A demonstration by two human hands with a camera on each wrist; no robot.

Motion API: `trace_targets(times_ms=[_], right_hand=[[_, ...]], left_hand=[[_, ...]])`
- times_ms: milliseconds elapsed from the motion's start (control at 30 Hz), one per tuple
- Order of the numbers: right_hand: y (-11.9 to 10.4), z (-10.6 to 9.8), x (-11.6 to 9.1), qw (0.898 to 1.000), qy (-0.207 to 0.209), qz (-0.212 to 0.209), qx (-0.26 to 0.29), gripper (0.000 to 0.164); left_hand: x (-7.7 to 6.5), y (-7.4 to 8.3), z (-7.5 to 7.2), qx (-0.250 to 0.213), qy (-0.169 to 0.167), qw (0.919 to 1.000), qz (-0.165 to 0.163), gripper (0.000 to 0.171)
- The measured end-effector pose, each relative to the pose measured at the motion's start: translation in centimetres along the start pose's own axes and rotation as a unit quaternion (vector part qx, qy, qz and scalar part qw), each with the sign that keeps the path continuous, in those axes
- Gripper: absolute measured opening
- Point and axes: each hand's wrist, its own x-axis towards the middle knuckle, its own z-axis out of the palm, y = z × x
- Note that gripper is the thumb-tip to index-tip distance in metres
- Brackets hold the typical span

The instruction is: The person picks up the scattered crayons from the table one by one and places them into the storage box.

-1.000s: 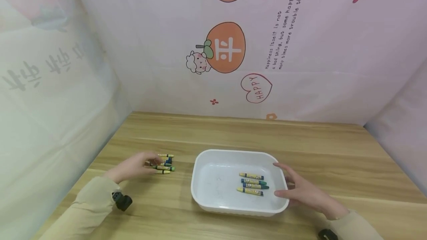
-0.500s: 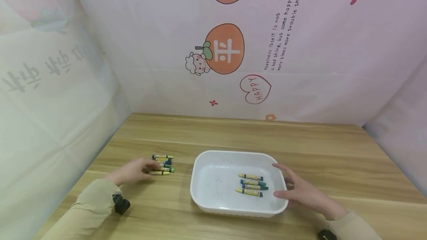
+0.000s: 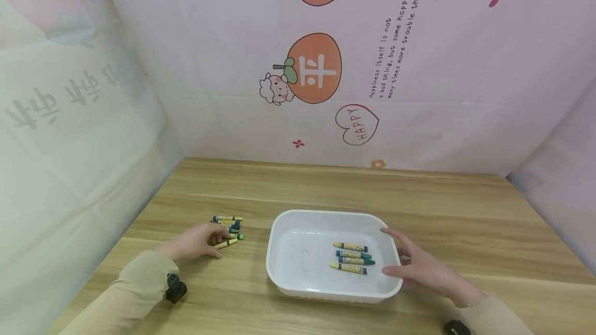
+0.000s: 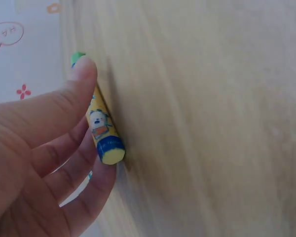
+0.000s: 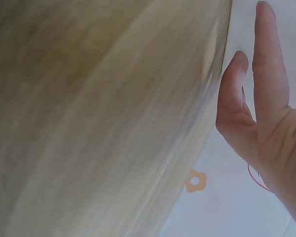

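Note:
My left hand (image 3: 200,240) pinches the nearest crayon (image 3: 226,243) of a small row on the table. In the left wrist view that crayon (image 4: 99,126) has a yellow wrapper with a bear print and a blue band at its end. The thumb lies over it, with curled fingers behind. My right hand (image 3: 421,268) is at the right end of a white plastic tub (image 3: 302,293), its thumb and index finger stretched over the rim. The right wrist view shows my right hand (image 5: 274,98) with one digit straight; the tub cannot be made out there.
Several more crayons (image 3: 228,218) lie side by side just beyond my left fingers. Inside the tub, several crayons (image 3: 351,255) lie in a row toward the right. Printed cloth (image 3: 214,107) hangs along the back and sides of the wooden table (image 3: 261,185).
My left hand has shifted from over the row to its nearest crayon, which now lies slanted rather than level. The right hand and the tub have stayed put.

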Motion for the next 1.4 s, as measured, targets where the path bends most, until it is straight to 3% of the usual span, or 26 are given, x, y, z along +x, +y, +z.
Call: trace_targets(times_ms=[700, 867, 1133, 1400], right_hand=[[0.1, 0.1, 0.0, 1.0, -0.004, -0.008, 0.002, 0.093], [0.1, 0.0, 0.0, 1.0, -0.008, -0.011, 0.004, 0.094], [0.0, 0.0, -0.1, 1.0, -0.001, -0.011, -0.004, 0.093], [0.0, 0.0, -0.1, 1.0, 0.001, -0.011, -0.012, 0.092]], left_hand=[[0.3, 0.0, -0.5, 0.012, -0.03, 0.9995, -0.003, 0.022], [1.0, 0.6, -1.2, 0.02, -0.025, 0.9993, 0.018, 0.02], [3.5, 4.5, -2.4, 0.036, -0.007, 0.9967, 0.072, 0.021], [6.8, 11.3, -2.9, 0.037, -0.035, 0.9957, 0.077, 0.022]])
